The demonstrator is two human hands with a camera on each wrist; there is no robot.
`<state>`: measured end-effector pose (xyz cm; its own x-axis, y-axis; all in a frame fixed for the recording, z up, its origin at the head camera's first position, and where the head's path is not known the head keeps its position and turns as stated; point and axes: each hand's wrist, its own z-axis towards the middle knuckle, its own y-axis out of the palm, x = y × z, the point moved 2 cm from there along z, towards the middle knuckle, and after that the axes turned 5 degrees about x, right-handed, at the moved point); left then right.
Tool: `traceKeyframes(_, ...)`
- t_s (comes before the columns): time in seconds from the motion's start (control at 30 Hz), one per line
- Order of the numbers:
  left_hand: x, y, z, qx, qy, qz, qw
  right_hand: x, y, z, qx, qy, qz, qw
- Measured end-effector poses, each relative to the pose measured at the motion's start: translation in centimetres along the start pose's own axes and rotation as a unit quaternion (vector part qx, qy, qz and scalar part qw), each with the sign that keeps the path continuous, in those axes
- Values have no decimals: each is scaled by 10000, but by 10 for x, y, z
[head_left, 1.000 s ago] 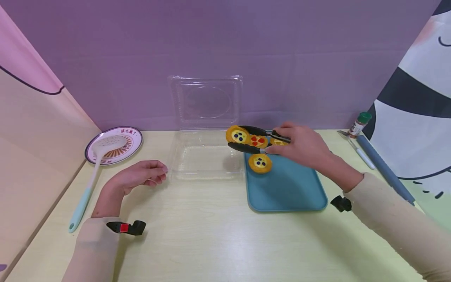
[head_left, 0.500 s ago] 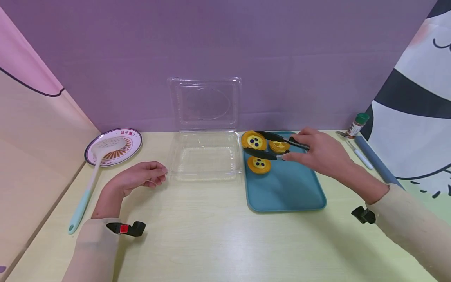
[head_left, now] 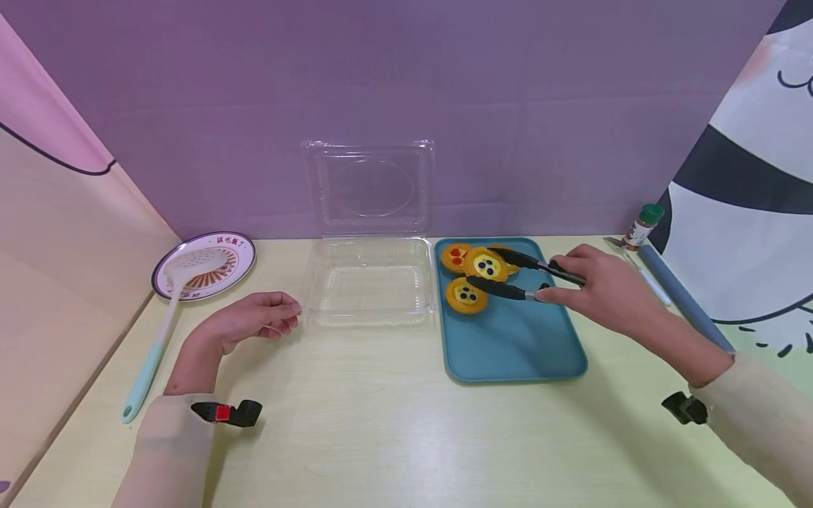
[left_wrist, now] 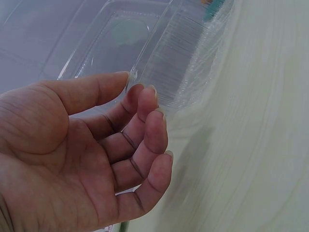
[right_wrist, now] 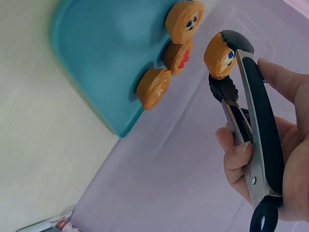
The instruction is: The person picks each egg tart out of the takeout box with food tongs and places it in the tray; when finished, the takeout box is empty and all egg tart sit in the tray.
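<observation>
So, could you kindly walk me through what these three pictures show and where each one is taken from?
No machine here: a person works with two bare hands and wears three cameras. The wide picture comes from the head and looks down at a pale table. The other two come from the wrists, each looking along its own hand.

The right hand holds black tongs, and their tips clamp a small yellow tart above a blue tray. Three more tarts lie on the tray. The right wrist view shows that same grip from underneath.

The left hand holds nothing; its fingers curl loosely beside an open clear plastic box, lid upright.

Far left, a slotted spatula lies across a patterned plate. Far right stands a small spice bottle.
</observation>
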<state>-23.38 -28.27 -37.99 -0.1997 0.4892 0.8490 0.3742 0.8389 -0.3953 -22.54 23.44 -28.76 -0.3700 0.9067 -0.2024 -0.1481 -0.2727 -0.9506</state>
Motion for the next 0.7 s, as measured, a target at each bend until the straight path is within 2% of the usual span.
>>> traceKeyframes(0.7, -1, -1, -1, 58, -44, 79, 9999, 30, 4, -15, -323, 449, -40, 9985)
